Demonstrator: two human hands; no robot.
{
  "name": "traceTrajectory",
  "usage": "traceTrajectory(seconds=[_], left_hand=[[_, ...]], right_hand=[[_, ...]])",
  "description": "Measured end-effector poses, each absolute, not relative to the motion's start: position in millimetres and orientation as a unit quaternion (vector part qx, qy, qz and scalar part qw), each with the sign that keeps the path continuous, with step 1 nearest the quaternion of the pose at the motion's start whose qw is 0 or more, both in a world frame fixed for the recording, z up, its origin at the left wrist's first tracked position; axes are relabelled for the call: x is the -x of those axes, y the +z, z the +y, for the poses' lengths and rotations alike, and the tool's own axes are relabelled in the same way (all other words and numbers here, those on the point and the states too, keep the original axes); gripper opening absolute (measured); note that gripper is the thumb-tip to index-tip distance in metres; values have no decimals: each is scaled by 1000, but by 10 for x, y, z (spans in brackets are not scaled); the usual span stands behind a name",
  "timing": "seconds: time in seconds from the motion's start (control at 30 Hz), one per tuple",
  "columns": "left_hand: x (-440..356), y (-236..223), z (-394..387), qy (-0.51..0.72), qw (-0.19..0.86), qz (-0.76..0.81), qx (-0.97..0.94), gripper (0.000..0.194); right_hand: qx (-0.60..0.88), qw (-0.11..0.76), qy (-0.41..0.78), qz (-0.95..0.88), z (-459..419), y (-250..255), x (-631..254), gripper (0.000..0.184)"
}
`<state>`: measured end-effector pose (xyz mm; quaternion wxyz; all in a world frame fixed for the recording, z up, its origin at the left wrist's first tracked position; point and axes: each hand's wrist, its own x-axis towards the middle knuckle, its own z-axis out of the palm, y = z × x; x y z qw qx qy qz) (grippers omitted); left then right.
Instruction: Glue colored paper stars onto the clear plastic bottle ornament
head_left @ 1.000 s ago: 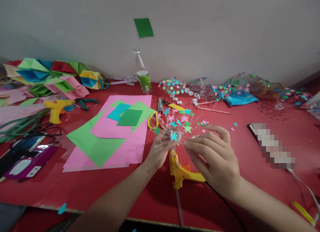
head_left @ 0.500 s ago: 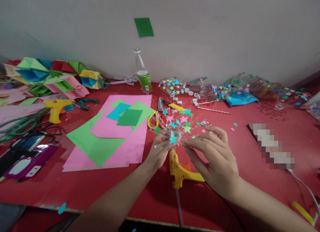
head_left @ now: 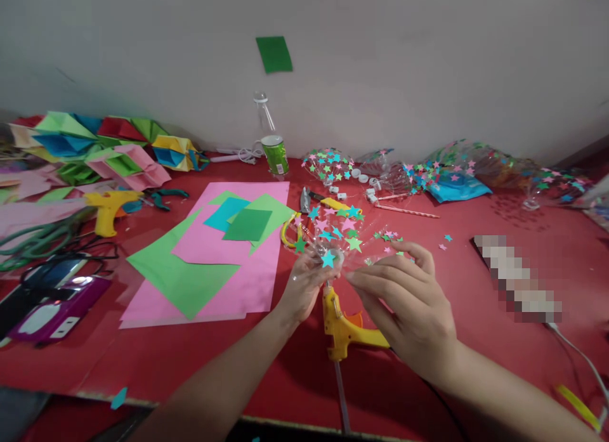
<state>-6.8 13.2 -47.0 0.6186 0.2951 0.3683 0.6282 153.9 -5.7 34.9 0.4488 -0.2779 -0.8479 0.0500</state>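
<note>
My left hand (head_left: 308,283) is closed around the neck end of a cut clear plastic bottle piece (head_left: 343,239), whose thin strips fan out with blue, pink and green paper stars stuck on them. A blue star (head_left: 328,259) sits by the fingers. Just right of the neck is my right hand (head_left: 404,302), its thumb and fingertips drawn together; whatever they pinch is too small or hidden to make out. Beneath the hands a yellow hot glue gun (head_left: 339,328) lies on the red table, a glue stick (head_left: 341,394) protruding from its back.
Pink and green paper sheets (head_left: 190,283) lie at left, near a second yellow glue gun (head_left: 107,207) and green scissors (head_left: 35,236). Star-covered plastic pieces (head_left: 328,164) line the wall beside a glass bottle (head_left: 273,151). Pliers (head_left: 305,201) lie behind the hands. A blurred strip (head_left: 516,280) with a cable lies right.
The bottle piece has tilted slightly in my left hand, so its open ring shows less. My right hand stays almost in the same place.
</note>
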Motion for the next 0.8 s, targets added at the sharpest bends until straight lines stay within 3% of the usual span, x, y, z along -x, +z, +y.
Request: traceTrajectory(seconds=[0.8], left_hand=[[71,-436,114,629,625,361,-288,27]], right_hand=[[288,422,-43,-858,7,303,-1540,20]])
